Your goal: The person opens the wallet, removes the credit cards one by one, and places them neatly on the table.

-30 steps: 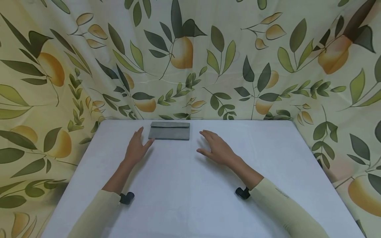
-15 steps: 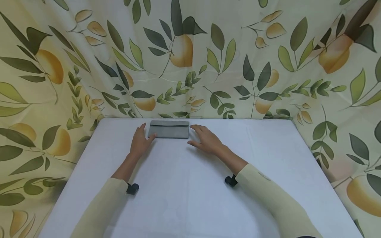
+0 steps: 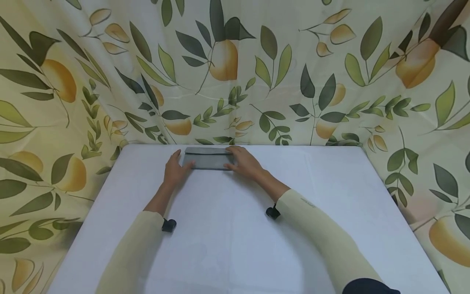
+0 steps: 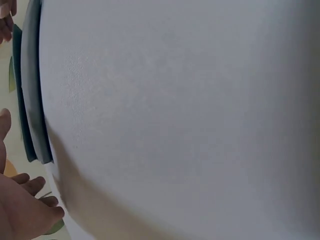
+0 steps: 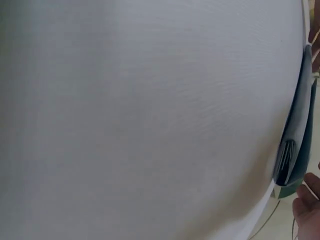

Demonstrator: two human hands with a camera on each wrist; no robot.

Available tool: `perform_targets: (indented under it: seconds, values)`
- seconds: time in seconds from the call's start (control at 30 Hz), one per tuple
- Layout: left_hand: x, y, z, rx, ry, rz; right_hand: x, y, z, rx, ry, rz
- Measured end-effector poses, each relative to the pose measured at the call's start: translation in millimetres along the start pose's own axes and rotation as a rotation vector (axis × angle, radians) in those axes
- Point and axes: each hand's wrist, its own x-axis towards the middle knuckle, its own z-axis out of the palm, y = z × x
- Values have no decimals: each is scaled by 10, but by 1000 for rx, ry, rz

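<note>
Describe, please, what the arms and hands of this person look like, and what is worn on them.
The left sleeve and the right sleeve are long and pale beige. Small dark print, unreadable here, marks the right one. A small black camera sits at each wrist. The left hand and right hand wear no gloves.

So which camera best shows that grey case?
The head view: the grey case shows nearly whole, between left hand and right hand. The left wrist view catches only a slim side at its border; the right wrist view, a side and layered end.
</note>
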Motion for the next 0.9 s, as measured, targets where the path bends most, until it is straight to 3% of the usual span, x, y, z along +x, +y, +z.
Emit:
perform_targets:
  seconds: [0.27, 0.47, 0.7, 0.9]
  values:
    - [87, 5, 51, -3, -11, -14, 236, -80, 33, -23, 1, -41]
    - [108, -2, 65, 13, -46, -9, 357, -121, 84, 9, 7, 12]
    - [100, -37, 83, 1, -33, 12, 488, -170, 159, 92, 10, 67]
    - [154, -33, 76, 3, -79, 29, 567, -145, 177, 147, 6, 124]
